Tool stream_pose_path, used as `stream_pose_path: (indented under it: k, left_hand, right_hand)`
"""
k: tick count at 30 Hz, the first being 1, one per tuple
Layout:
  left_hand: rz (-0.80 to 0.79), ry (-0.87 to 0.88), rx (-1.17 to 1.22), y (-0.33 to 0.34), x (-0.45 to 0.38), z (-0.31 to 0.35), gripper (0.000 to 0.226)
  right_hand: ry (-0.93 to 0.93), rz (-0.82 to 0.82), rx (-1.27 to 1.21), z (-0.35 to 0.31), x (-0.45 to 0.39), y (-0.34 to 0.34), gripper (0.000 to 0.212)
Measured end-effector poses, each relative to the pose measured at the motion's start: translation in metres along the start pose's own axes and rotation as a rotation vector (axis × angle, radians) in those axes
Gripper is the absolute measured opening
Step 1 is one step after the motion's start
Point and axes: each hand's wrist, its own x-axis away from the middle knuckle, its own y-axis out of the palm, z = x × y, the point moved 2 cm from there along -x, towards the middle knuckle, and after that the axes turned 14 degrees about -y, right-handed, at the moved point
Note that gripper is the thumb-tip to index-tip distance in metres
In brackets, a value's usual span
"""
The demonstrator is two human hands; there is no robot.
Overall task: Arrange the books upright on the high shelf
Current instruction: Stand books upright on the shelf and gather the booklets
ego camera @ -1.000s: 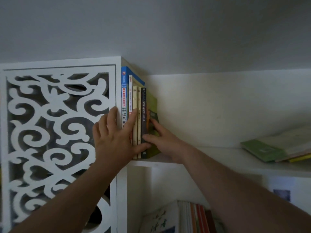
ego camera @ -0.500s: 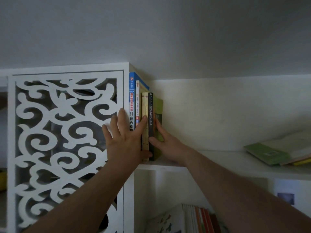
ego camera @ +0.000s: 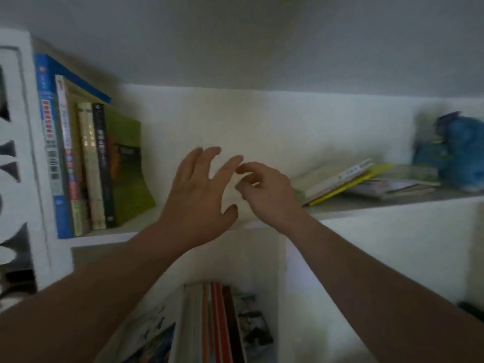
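Several books stand upright [ego camera: 86,163] at the left end of the high shelf [ego camera: 366,205], against the white side panel; the tallest is blue [ego camera: 48,142], the rightmost green [ego camera: 128,169]. Further right a small pile of books lies flat [ego camera: 348,179] on the same shelf. My left hand [ego camera: 199,197] hovers in front of the shelf's middle with fingers spread, holding nothing. My right hand [ego camera: 267,189] is just beside it, fingers loosely curled and empty, a short way left of the flat pile.
A blue soft object [ego camera: 455,155] sits at the shelf's far right behind the flat books. A white fretwork panel [ego camera: 15,163] borders the left. Below, a lower compartment holds more upright books [ego camera: 217,326]. The ceiling is close above.
Both hands have let go of the upright books and moved right, toward the shelf's middle. The view has swung right, bringing the flat pile and blue object into view.
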Motion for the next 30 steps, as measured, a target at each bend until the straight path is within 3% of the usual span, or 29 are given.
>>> stream_pose_path:
  k: [2, 7, 9, 11, 15, 19, 21, 25, 27, 30]
  left_hand:
    - [-0.214, -0.057, 0.165, 0.031, -0.015, 0.042, 0.089]
    - [-0.468, -0.012, 0.239, 0.104, -0.059, 0.141, 0.102]
    - [-0.519, 0.014, 0.235, 0.123, -0.073, 0.175, 0.105]
    - [-0.462, 0.073, 0.15, 0.137, -0.08, 0.2, 0.102]
    - [-0.254, 0.072, -0.022, 0.152, -0.095, 0.216, 0.086]
    - [-0.194, 0.095, -0.006, 0.159, -0.104, 0.221, 0.054]
    - [-0.207, 0.043, 0.072, 0.156, -0.112, 0.216, 0.054]
    - [-0.236, -0.161, 0.359, 0.136, -0.116, 0.178, 0.072]
    - [-0.195, -0.22, 0.489, 0.119, -0.108, 0.154, 0.071]
    - [-0.089, -0.286, 0.601, 0.089, -0.092, 0.112, 0.064]
  right_hand:
    - [0.087, 0.176, 0.036, 0.033, 0.023, -0.046, 0.024]
    - [0.292, 0.442, 0.037, 0.09, 0.058, -0.133, 0.024]
    - [0.38, 0.485, 0.041, 0.105, 0.059, -0.155, 0.026]
    - [0.456, 0.511, -0.009, 0.119, 0.056, -0.166, 0.027]
    - [0.523, 0.434, -0.065, 0.14, 0.05, -0.165, 0.035]
    - [0.51, 0.344, -0.069, 0.158, 0.056, -0.162, 0.049]
    - [0.49, 0.301, -0.088, 0.153, 0.054, -0.161, 0.05]
    - [0.476, 0.199, -0.342, 0.13, 0.036, -0.145, 0.018]
    - [0.452, 0.061, -0.452, 0.108, 0.023, -0.125, 0.028]
    - [0.394, -0.037, -0.557, 0.078, -0.002, -0.082, 0.072]
